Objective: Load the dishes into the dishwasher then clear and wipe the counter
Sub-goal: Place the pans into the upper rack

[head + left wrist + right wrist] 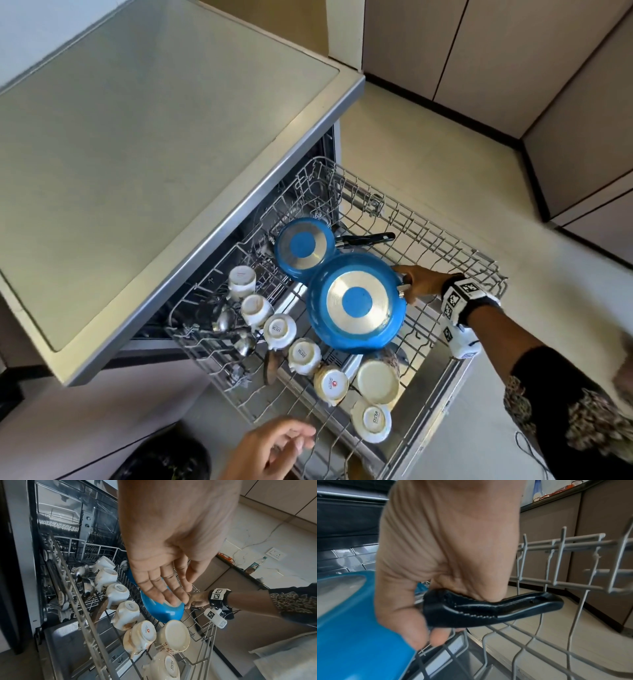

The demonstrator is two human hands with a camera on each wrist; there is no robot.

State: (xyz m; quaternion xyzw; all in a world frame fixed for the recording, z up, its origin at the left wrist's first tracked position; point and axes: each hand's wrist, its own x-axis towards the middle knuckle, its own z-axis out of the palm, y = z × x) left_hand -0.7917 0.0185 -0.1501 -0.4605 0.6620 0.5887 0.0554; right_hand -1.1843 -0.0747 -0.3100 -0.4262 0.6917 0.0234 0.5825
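The dishwasher's wire rack (445, 246) is pulled out. A large blue pan (356, 303) lies upside down in it, beside a smaller upturned blue pan (303, 248). My right hand (407, 284) grips the large pan's black handle (496, 609), fingers curled round it right at the blue pan (351, 628) body. My left hand (298, 435) hovers open over the rack's front edge and holds nothing. In the left wrist view the left hand (164, 588) has straight fingers above the blue pan (163, 611). Several upturned white cups (279, 327) line the rack's left side.
Steel ladles (233, 325) lie at the rack's far left. The grey counter (137, 137) overhangs the machine. The open dishwasher door (68, 642) lies under the rack. Brown cabinets (513, 68) stand across the pale floor, with a bottle (255, 565) on a far counter.
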